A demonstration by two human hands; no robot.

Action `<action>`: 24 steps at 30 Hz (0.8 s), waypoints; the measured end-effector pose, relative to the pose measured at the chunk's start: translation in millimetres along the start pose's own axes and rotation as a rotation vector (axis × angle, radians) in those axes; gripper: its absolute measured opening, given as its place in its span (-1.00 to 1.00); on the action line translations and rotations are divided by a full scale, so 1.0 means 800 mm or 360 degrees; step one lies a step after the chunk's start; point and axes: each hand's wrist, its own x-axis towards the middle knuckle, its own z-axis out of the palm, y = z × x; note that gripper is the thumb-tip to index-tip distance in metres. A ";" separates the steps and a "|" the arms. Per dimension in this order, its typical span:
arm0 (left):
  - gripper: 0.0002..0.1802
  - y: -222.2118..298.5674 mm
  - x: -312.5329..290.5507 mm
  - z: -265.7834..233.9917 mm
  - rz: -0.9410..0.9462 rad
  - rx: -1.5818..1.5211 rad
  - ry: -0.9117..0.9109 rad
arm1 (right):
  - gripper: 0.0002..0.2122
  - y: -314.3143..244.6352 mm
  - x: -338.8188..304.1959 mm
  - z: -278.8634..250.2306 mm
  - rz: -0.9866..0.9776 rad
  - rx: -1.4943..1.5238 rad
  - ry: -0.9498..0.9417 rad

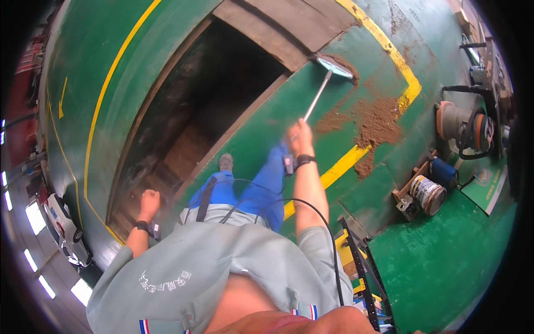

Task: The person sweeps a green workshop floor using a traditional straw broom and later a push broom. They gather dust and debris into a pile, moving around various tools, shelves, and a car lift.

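My right hand (300, 137) is closed round the pale handle of a push broom (319, 96). The broom's wide light-blue head (335, 67) rests on the green floor beside the pit's far corner. Brown, crumbly dirt (378, 125) lies in a loose heap to the right of the handle, and more of it lines the broom head's far edge. At my left side, my left hand (149, 204) hangs in a fist over the near end of the pit, with nothing seen in it. Each wrist wears a black strap with a small box.
A deep, dark pit (217, 78) opens to my left, with boards (272, 28) across its far end. Yellow lines (342, 167) mark the floor. To the right stand a grey and orange machine (464, 129), a paint can (428, 195) and a black rack (361, 261).
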 end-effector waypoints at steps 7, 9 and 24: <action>-0.68 0.163 -0.036 -0.016 0.0139 -0.0227 0.0011 | -0.73 -0.350 0.046 0.033 -0.0141 -0.0076 0.0078; -0.68 0.162 -0.041 -0.016 0.0109 -0.0157 0.0009 | -0.71 -0.341 0.030 0.017 -0.0208 -0.0048 -0.0149; -0.68 0.166 0.096 -0.035 0.0590 0.0052 -0.0141 | -0.64 0.111 -0.302 -0.278 -0.0092 -0.0904 0.1048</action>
